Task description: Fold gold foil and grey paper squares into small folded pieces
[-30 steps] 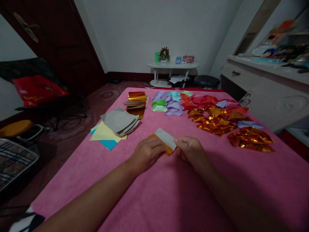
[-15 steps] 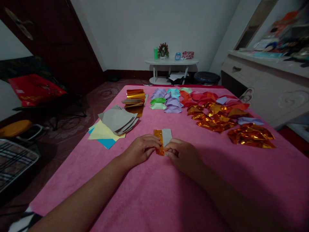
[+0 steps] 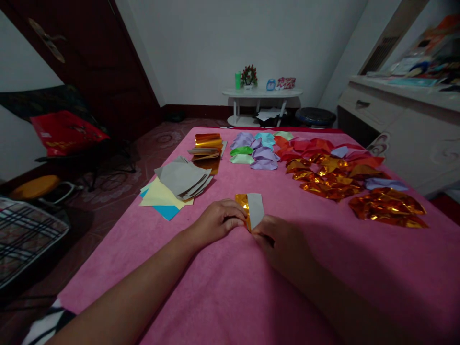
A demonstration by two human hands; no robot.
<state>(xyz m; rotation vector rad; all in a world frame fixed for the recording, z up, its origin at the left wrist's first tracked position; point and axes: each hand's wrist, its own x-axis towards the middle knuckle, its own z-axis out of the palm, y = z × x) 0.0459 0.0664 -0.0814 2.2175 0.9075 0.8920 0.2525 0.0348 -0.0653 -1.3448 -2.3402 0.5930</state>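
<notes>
A small folded paper point(image 3: 251, 209), gold foil on one face and grey-white on the other, stands on the pink cloth point(image 3: 230, 287) in front of me. My left hand point(image 3: 215, 221) pinches its left lower edge with closed fingers. My right hand point(image 3: 283, 242) grips its bottom right edge, fingers curled. Both hands rest on the cloth and meet at the paper.
Flat sheets in grey, yellow and blue point(image 3: 172, 189) lie at the left, a gold foil stack point(image 3: 206, 146) behind them. Folded purple, green and teal pieces point(image 3: 257, 151) sit mid-back; red and gold folded pieces point(image 3: 334, 172) spread right. A white cabinet point(image 3: 406, 129) stands right.
The paper turned from lying slanted to standing more upright, gold face now showing at the left. Both hands drew slightly closer to me and stay on its lower edge.
</notes>
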